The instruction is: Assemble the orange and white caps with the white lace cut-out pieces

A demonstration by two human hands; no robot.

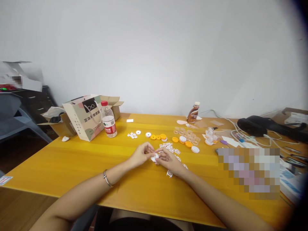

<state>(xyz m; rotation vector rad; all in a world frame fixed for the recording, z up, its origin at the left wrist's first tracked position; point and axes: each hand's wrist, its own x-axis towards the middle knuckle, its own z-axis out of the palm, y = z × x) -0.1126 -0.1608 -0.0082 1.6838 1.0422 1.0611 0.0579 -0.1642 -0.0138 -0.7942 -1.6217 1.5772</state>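
Note:
Between both hands, above the middle of the table, is a small white round disc. My left hand pinches its left side with thumb and fingers. From the right, my right hand grips the same disc, fingers curled around its edge. Several white flat cut-out pieces lie just behind and beside my right hand, partly hidden by it. Beyond the hands sits a row of yellow discs and white discs. Small white knobbed parts lie farther left.
Clear plastic cups stand behind the discs. A water bottle and a paper bag stand at the left. A brown drink bottle is at the back. Cables and a black bag crowd the right side.

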